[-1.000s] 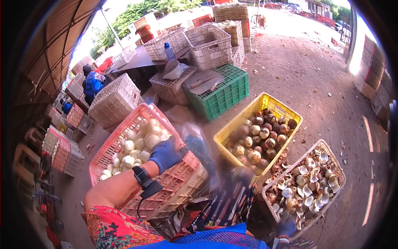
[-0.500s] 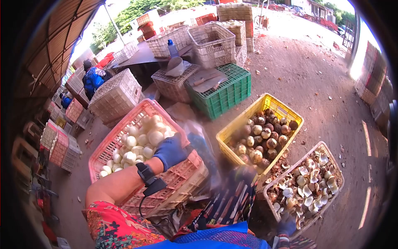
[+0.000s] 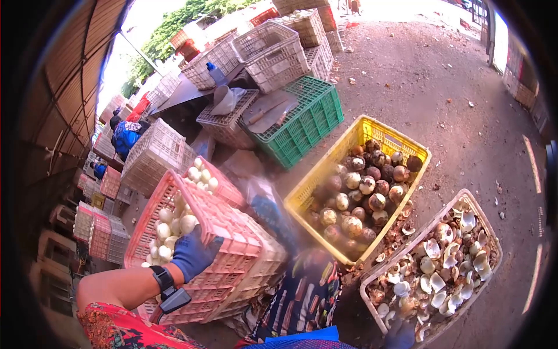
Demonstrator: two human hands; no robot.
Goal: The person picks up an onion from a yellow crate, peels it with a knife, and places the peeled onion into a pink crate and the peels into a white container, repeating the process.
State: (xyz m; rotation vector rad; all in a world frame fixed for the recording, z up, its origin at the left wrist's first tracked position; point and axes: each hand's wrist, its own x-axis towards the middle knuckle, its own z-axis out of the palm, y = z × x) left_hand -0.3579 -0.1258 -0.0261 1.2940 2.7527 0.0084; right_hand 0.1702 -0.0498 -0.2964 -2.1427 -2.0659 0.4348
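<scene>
My left hand [image 3: 196, 251], in a blue glove, is wrapped over the near rim of a pink crate [image 3: 232, 247]. This crate leans to the left and holds white round balls [image 3: 165, 230] that look like peeled coconuts. Just behind it, more white balls [image 3: 203, 177] lie in another pink crate [image 3: 225, 187]. My right hand [image 3: 400, 334], also gloved in blue, is at the bottom edge beside the near rim of a pale crate [image 3: 372, 302] of broken coconut shells [image 3: 439, 279]. Its fingers are dim and blurred.
A yellow crate [image 3: 299, 192] of brown, partly pared coconuts [image 3: 363, 192] stands ahead. Beyond it is a green crate [image 3: 308, 125] with a flat sheet and a tool on top. Stacked crates [image 3: 273, 58] stand farther back. A person in blue [image 3: 125, 138] is at the left.
The pink crate has tipped and shifted left with my left hand on its rim, bringing the white balls behind it into view. The camera view has turned somewhat.
</scene>
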